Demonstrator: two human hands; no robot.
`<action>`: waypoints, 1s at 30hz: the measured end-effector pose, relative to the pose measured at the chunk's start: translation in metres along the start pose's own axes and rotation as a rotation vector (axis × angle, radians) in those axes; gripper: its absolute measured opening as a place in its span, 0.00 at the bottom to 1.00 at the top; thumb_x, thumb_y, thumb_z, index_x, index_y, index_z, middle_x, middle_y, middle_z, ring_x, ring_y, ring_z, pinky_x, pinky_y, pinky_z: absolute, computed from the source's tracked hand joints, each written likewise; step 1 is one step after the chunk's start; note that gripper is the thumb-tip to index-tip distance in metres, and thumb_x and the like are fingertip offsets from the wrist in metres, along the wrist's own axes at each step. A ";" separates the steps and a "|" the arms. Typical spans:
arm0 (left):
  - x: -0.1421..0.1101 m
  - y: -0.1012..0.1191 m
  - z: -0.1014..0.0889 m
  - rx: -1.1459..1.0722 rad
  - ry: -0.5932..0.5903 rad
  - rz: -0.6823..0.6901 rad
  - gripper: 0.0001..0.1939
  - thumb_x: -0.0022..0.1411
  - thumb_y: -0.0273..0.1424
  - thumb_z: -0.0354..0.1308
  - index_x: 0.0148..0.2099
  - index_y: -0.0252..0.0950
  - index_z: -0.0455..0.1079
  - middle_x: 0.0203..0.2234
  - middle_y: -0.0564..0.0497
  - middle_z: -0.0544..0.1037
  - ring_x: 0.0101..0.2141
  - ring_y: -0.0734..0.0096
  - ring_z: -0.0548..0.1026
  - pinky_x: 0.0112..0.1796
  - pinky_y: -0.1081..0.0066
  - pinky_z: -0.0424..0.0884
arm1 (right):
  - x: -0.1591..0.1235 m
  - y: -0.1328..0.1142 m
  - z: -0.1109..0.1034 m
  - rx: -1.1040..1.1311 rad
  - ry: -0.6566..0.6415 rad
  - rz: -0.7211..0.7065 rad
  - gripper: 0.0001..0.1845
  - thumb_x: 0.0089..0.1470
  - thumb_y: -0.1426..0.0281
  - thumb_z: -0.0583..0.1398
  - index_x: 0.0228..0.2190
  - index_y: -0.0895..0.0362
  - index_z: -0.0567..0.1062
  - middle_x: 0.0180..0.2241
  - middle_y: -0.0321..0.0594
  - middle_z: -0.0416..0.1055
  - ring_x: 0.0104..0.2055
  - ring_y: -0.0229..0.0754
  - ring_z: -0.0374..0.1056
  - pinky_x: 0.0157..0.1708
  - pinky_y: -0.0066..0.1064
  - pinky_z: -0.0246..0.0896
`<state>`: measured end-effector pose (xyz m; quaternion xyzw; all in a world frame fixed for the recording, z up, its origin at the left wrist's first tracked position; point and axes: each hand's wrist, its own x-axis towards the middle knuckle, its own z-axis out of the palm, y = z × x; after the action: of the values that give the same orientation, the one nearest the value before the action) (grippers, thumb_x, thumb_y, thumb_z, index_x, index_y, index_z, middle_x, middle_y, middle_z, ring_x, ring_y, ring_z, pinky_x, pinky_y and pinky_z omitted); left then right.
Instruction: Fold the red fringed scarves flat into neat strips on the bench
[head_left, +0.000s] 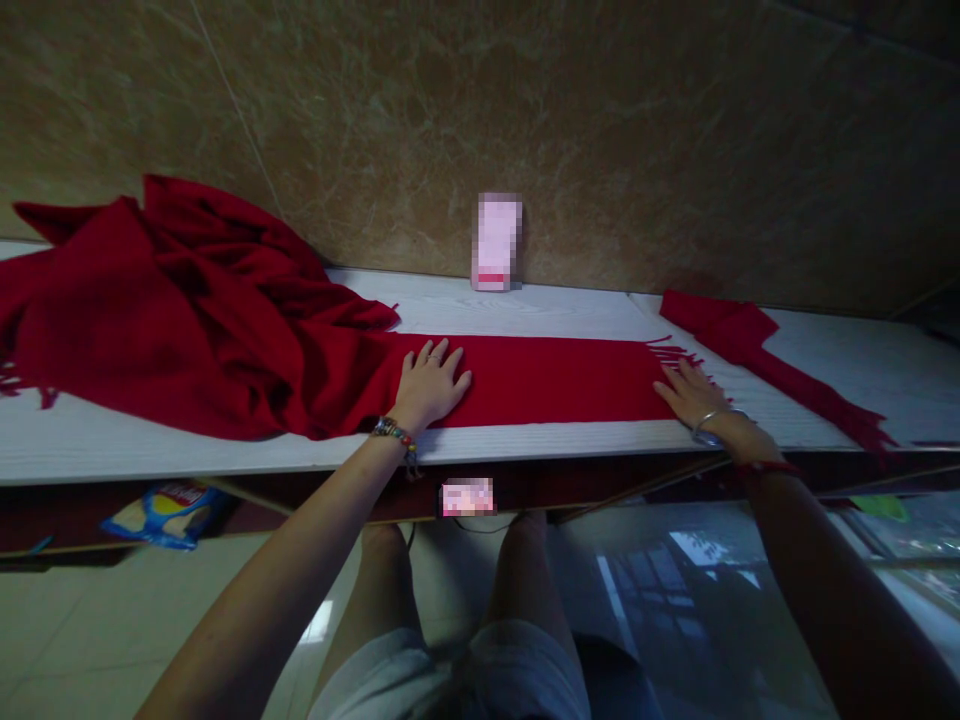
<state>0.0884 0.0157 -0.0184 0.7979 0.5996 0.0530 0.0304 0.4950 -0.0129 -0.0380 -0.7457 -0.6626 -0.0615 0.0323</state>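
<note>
A red scarf (555,380) lies flat along the white tabletop, its fringed end toward the right. My left hand (429,385) rests on it with fingers spread, near where the flat stretch meets a bunched heap of red cloth (172,320). At the fringed end, my right hand (691,395) lies with its fingers out, touching the fringe and the cloth edge. Neither hand grips anything. Whether the heap and the flat stretch are one piece cannot be told.
Another folded red scarf (750,350) lies at the right. A blurred-out pink and white object (496,240) leans against the brown marbled wall (420,120). Below the white tabletop (570,310), a shelf holds a blue and yellow snack bag (169,512) and another blurred-out object (468,496).
</note>
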 end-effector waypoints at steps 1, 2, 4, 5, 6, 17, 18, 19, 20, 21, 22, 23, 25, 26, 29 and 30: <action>0.000 0.000 0.000 0.003 -0.002 -0.001 0.28 0.67 0.42 0.36 0.64 0.37 0.54 0.63 0.45 0.54 0.62 0.56 0.51 0.58 0.55 0.50 | 0.002 -0.012 -0.004 0.005 -0.015 0.012 0.34 0.58 0.56 0.44 0.57 0.66 0.62 0.61 0.64 0.51 0.62 0.64 0.49 0.54 0.56 0.51; 0.000 0.001 -0.001 0.005 -0.006 -0.004 0.28 0.67 0.42 0.36 0.64 0.37 0.54 0.63 0.45 0.54 0.62 0.56 0.50 0.58 0.55 0.50 | 0.004 -0.029 -0.008 0.012 -0.035 0.007 0.33 0.58 0.56 0.46 0.57 0.64 0.61 0.62 0.60 0.50 0.63 0.61 0.47 0.56 0.53 0.50; 0.000 0.001 -0.002 0.010 -0.015 -0.017 0.28 0.66 0.42 0.36 0.64 0.38 0.53 0.64 0.45 0.53 0.63 0.55 0.49 0.58 0.52 0.50 | 0.008 -0.070 -0.018 0.062 -0.103 -0.065 0.34 0.57 0.55 0.48 0.59 0.61 0.58 0.64 0.53 0.46 0.65 0.57 0.41 0.58 0.54 0.47; 0.000 0.001 -0.002 0.013 -0.023 -0.023 0.28 0.66 0.43 0.36 0.64 0.39 0.52 0.64 0.45 0.52 0.63 0.54 0.49 0.58 0.51 0.49 | 0.011 -0.094 -0.023 0.092 -0.122 -0.116 0.33 0.57 0.55 0.48 0.60 0.59 0.57 0.65 0.51 0.44 0.66 0.57 0.40 0.58 0.55 0.46; 0.000 0.001 -0.003 0.014 -0.031 -0.028 0.28 0.66 0.43 0.36 0.65 0.39 0.52 0.64 0.45 0.52 0.63 0.54 0.48 0.58 0.50 0.48 | 0.013 -0.117 -0.028 0.121 -0.133 -0.178 0.33 0.57 0.55 0.48 0.60 0.56 0.57 0.65 0.49 0.43 0.66 0.56 0.39 0.58 0.56 0.44; 0.001 0.001 -0.003 0.020 -0.061 -0.021 0.29 0.67 0.43 0.34 0.66 0.40 0.50 0.64 0.45 0.50 0.63 0.52 0.47 0.58 0.48 0.48 | 0.033 -0.194 -0.021 0.136 -0.287 -0.348 0.29 0.61 0.59 0.44 0.62 0.51 0.51 0.66 0.42 0.41 0.66 0.50 0.37 0.60 0.55 0.38; 0.001 0.001 -0.003 0.019 -0.062 -0.021 0.29 0.67 0.43 0.34 0.66 0.40 0.50 0.65 0.45 0.50 0.63 0.52 0.47 0.58 0.48 0.48 | 0.036 -0.182 -0.018 0.132 -0.273 -0.321 0.29 0.60 0.60 0.44 0.62 0.50 0.51 0.66 0.41 0.42 0.66 0.50 0.38 0.60 0.55 0.39; 0.001 0.001 -0.003 0.019 -0.063 -0.020 0.29 0.67 0.43 0.34 0.66 0.40 0.50 0.65 0.45 0.49 0.63 0.52 0.47 0.58 0.48 0.48 | 0.039 -0.169 -0.015 0.128 -0.257 -0.287 0.29 0.60 0.59 0.44 0.62 0.49 0.52 0.66 0.41 0.42 0.66 0.50 0.39 0.60 0.56 0.40; 0.001 0.001 -0.003 0.019 -0.063 -0.021 0.29 0.67 0.43 0.34 0.66 0.40 0.49 0.65 0.46 0.49 0.63 0.52 0.47 0.58 0.48 0.48 | 0.042 -0.156 -0.012 0.122 -0.245 -0.246 0.29 0.60 0.59 0.44 0.61 0.49 0.52 0.66 0.41 0.43 0.66 0.50 0.40 0.60 0.56 0.40; 0.002 0.001 -0.003 0.020 -0.062 -0.022 0.28 0.67 0.43 0.34 0.66 0.41 0.49 0.65 0.46 0.49 0.63 0.53 0.47 0.58 0.47 0.48 | 0.044 -0.143 -0.010 0.116 -0.236 -0.199 0.29 0.60 0.59 0.43 0.61 0.50 0.53 0.65 0.42 0.44 0.66 0.50 0.40 0.60 0.56 0.40; 0.002 0.001 -0.002 0.021 -0.063 -0.024 0.28 0.67 0.43 0.34 0.66 0.41 0.49 0.65 0.46 0.50 0.63 0.53 0.47 0.58 0.47 0.48 | 0.047 -0.131 -0.009 0.108 -0.230 -0.152 0.29 0.61 0.60 0.43 0.61 0.51 0.53 0.65 0.43 0.44 0.66 0.51 0.40 0.60 0.56 0.40; 0.002 0.001 -0.002 0.022 -0.062 -0.027 0.28 0.67 0.43 0.34 0.66 0.41 0.49 0.65 0.46 0.50 0.63 0.53 0.47 0.58 0.47 0.48 | 0.050 -0.119 -0.008 0.102 -0.225 -0.107 0.28 0.61 0.60 0.43 0.61 0.52 0.54 0.65 0.43 0.45 0.66 0.51 0.41 0.60 0.57 0.40; 0.002 0.000 -0.001 0.025 -0.059 -0.029 0.29 0.67 0.43 0.34 0.66 0.41 0.49 0.64 0.46 0.50 0.63 0.53 0.47 0.58 0.47 0.48 | 0.055 -0.097 -0.005 0.098 -0.207 -0.027 0.28 0.61 0.62 0.42 0.61 0.53 0.55 0.65 0.45 0.46 0.65 0.52 0.42 0.59 0.57 0.40; 0.002 0.000 0.000 0.026 -0.055 -0.028 0.29 0.67 0.43 0.34 0.66 0.41 0.49 0.64 0.46 0.50 0.63 0.53 0.47 0.58 0.47 0.48 | 0.058 -0.088 -0.003 0.099 -0.196 0.002 0.27 0.61 0.62 0.43 0.61 0.54 0.55 0.64 0.47 0.47 0.65 0.53 0.43 0.59 0.57 0.41; 0.002 -0.001 0.001 0.030 -0.041 -0.020 0.28 0.67 0.44 0.34 0.66 0.41 0.50 0.64 0.47 0.50 0.63 0.53 0.48 0.58 0.48 0.48 | 0.066 -0.061 0.003 0.104 -0.152 0.048 0.27 0.62 0.65 0.45 0.60 0.59 0.57 0.63 0.56 0.49 0.64 0.55 0.45 0.58 0.54 0.44; 0.003 -0.001 0.002 0.031 -0.036 -0.019 0.28 0.66 0.44 0.34 0.66 0.42 0.50 0.64 0.47 0.50 0.63 0.53 0.48 0.58 0.48 0.49 | 0.069 -0.054 0.005 0.105 -0.135 0.051 0.27 0.61 0.66 0.45 0.59 0.62 0.58 0.62 0.60 0.50 0.64 0.56 0.47 0.57 0.54 0.45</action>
<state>0.0885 0.0184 -0.0200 0.7934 0.6073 0.0290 0.0291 0.4497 0.0616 -0.0351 -0.7619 -0.6466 0.0247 0.0280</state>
